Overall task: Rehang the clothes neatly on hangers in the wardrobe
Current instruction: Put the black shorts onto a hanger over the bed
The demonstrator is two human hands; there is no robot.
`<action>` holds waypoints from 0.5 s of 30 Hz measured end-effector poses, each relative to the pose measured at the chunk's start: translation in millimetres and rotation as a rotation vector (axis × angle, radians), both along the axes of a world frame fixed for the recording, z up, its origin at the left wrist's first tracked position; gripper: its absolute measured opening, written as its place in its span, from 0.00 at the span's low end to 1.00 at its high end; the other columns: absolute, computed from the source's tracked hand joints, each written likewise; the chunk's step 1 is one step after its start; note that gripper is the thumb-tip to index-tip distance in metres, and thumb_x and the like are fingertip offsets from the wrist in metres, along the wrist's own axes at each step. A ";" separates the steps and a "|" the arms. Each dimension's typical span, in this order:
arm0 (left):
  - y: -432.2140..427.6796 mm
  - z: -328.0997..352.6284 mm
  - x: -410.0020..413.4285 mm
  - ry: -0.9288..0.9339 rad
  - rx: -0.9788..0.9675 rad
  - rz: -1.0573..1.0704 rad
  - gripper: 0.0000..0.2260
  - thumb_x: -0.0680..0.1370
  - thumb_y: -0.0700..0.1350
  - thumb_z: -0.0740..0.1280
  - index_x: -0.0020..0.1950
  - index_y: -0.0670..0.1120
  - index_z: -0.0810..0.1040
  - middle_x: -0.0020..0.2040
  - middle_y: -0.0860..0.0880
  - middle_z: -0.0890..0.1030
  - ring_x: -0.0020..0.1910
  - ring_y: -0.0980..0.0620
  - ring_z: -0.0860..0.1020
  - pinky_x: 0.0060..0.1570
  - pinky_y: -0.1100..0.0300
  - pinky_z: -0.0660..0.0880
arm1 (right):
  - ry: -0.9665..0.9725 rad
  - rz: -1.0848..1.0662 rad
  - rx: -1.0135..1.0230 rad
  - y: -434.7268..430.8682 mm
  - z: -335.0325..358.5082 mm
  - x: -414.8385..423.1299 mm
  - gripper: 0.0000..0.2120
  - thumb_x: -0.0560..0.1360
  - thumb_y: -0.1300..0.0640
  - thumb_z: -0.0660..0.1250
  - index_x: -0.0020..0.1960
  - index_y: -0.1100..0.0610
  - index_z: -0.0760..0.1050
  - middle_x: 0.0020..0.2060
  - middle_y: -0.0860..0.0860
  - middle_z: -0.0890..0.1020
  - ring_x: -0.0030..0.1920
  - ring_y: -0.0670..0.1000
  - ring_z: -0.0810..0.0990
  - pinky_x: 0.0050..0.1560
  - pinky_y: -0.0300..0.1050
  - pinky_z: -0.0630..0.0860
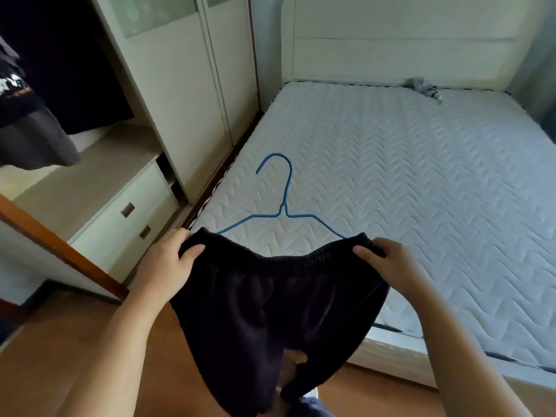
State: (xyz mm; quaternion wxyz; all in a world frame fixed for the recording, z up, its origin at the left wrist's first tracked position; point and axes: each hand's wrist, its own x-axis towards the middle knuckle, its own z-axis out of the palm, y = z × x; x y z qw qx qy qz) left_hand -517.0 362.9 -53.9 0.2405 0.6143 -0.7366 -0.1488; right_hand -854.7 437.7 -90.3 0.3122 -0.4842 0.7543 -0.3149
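Observation:
Black shorts (270,311) with an elastic waistband hang in front of me, stretched wide. My left hand (168,263) grips the left end of the waistband and my right hand (388,263) grips the right end. A blue wire hanger (284,206) lies flat on the white mattress (421,182) just beyond the shorts, hook pointing away; its lower bar is hidden behind the waistband. The open wardrobe (75,85) is at the left, with dark clothes (24,115) hanging inside.
A low drawer unit (126,218) stands inside the wardrobe beside the bed. White sliding doors (186,70) run toward the headboard (406,37). A small grey garment (421,85) lies at the mattress's far edge. Wooden floor (60,356) is below me.

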 end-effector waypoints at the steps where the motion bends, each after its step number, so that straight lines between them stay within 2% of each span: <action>1: -14.7 -0.1 -3.7 -0.022 0.011 0.014 0.11 0.77 0.47 0.63 0.54 0.41 0.75 0.46 0.48 0.77 0.46 0.45 0.76 0.43 0.56 0.70 | -0.018 -0.002 0.022 -13.5 -2.6 -2.8 0.19 0.72 0.45 0.66 0.41 0.63 0.76 0.32 0.56 0.77 0.33 0.53 0.74 0.35 0.45 0.67; 5: -64.5 -6.1 -13.0 -0.092 0.033 0.056 0.10 0.77 0.49 0.63 0.51 0.43 0.75 0.41 0.44 0.80 0.42 0.42 0.77 0.40 0.52 0.75 | -0.019 0.001 0.092 -63.2 -10.7 -16.9 0.18 0.71 0.43 0.66 0.34 0.57 0.73 0.29 0.52 0.75 0.32 0.51 0.73 0.34 0.44 0.66; 8: -97.0 -13.1 -13.6 -0.108 0.048 0.052 0.10 0.76 0.50 0.63 0.49 0.43 0.76 0.41 0.43 0.81 0.42 0.42 0.78 0.40 0.50 0.76 | -0.013 0.031 0.128 -93.5 -12.3 -19.9 0.16 0.72 0.42 0.65 0.34 0.54 0.72 0.30 0.51 0.76 0.33 0.51 0.74 0.34 0.44 0.67; 11: -132.5 -18.7 -10.1 -0.111 0.047 0.033 0.11 0.77 0.48 0.63 0.51 0.41 0.76 0.43 0.41 0.81 0.43 0.41 0.78 0.39 0.54 0.73 | -0.021 0.053 0.153 -120.8 -12.8 -13.6 0.12 0.73 0.45 0.64 0.35 0.51 0.71 0.32 0.48 0.76 0.35 0.48 0.75 0.34 0.41 0.68; 15: -184.5 -26.4 3.2 -0.094 0.057 0.024 0.14 0.77 0.49 0.63 0.57 0.40 0.76 0.50 0.41 0.81 0.49 0.40 0.78 0.44 0.53 0.73 | 0.019 0.082 0.165 -160.7 -12.6 3.9 0.12 0.75 0.47 0.63 0.34 0.48 0.68 0.31 0.46 0.74 0.33 0.44 0.72 0.33 0.37 0.64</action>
